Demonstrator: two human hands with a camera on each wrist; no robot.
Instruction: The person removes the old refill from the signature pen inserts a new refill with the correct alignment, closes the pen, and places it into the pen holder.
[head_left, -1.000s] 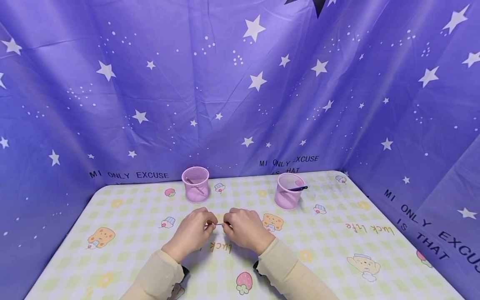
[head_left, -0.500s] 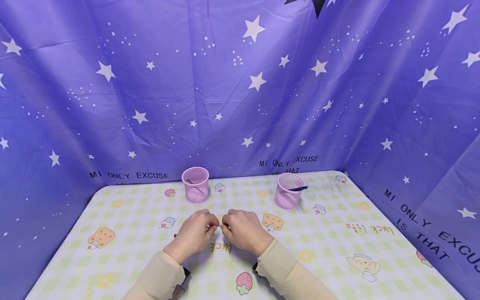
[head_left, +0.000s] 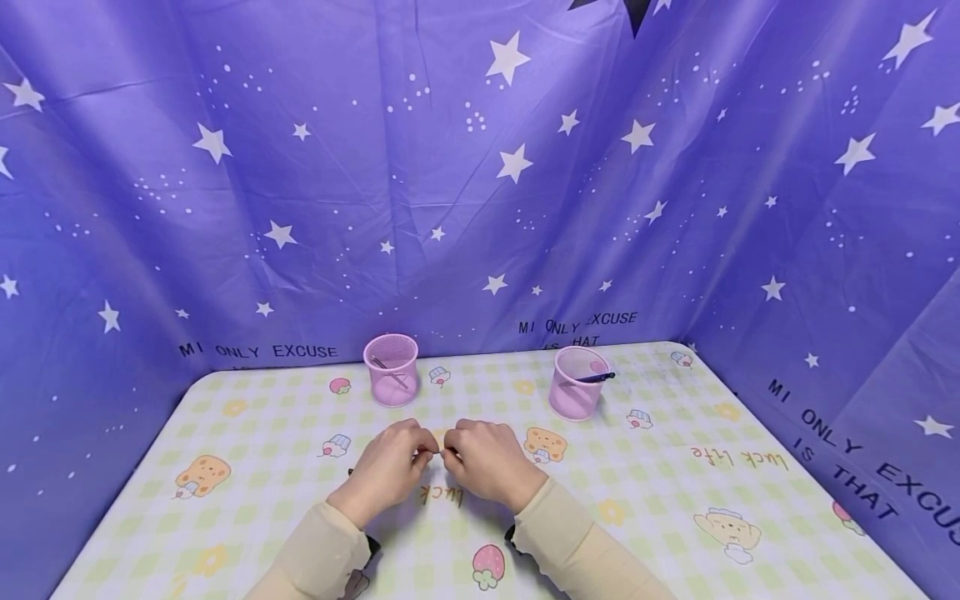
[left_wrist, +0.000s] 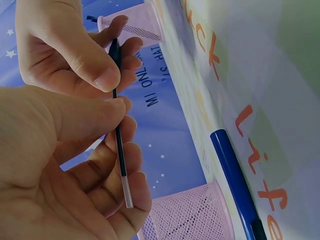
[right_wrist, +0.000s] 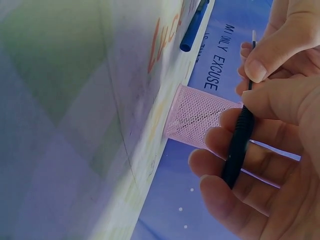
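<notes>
My left hand (head_left: 386,462) pinches a thin pen refill (left_wrist: 120,145) between thumb and index finger; its dark ink column ends in a clear tip. Fingertip to fingertip with it, my right hand (head_left: 491,454) holds a dark, ribbed pen grip section (right_wrist: 237,145), which lies across its curled fingers. The refill runs in line into the narrow end of that grip section. Below the hands, a blue pen barrel (left_wrist: 235,180) lies on the tablecloth; in the head view, the left hand hides most of it.
Two pink mesh pen cups stand towards the back. The left cup (head_left: 393,392) has thin sticks showing through its mesh; a dark pen (head_left: 597,377) leans out of the right cup (head_left: 575,402). A purple star-printed curtain (head_left: 450,167) rises behind the checked table (head_left: 660,517).
Over the last second my fingertips have come closer together, so less of the refill shows between them. A dark end has come into sight beside the left wrist. The cups stay put.
</notes>
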